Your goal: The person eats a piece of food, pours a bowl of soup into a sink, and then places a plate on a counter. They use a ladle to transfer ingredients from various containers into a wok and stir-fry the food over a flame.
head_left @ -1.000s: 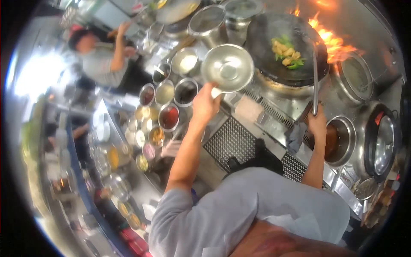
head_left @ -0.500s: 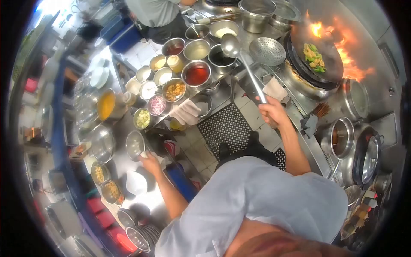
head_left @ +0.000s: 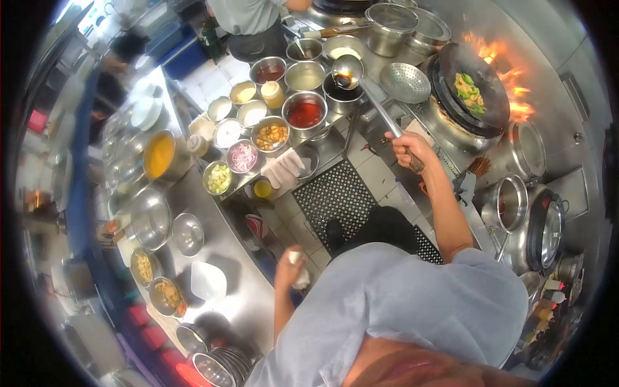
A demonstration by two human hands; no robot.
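Observation:
A long-handled ladle (head_left: 348, 71) has its handle in the closed fingers of my right hand (head_left: 412, 151). Its bowl, with some dark liquid inside, is over the pot of dark liquid (head_left: 342, 92). My left hand (head_left: 288, 269) is closed on a white cloth (head_left: 301, 276), beside the steel counter's edge. On that counter stands an empty steel bowl (head_left: 187, 234). Green and yellow food (head_left: 469, 94) lies in a tilted wok (head_left: 493, 106) at the upper right, with flames behind it. A perforated strainer (head_left: 405, 82) rests left of the wok.
Containers of sauces and cut ingredients, including red liquid (head_left: 304, 113) and sliced onion (head_left: 242, 157), crowd the middle station. Another person (head_left: 248, 26) stands at the top. A black mat (head_left: 338, 200) covers part of the floor. Stacked bowls (head_left: 222, 369) are at the lower left.
My left hand has let go of the steel bowl and moved right, off the counter, with the cloth. The ladle's bowl now shows dark liquid inside.

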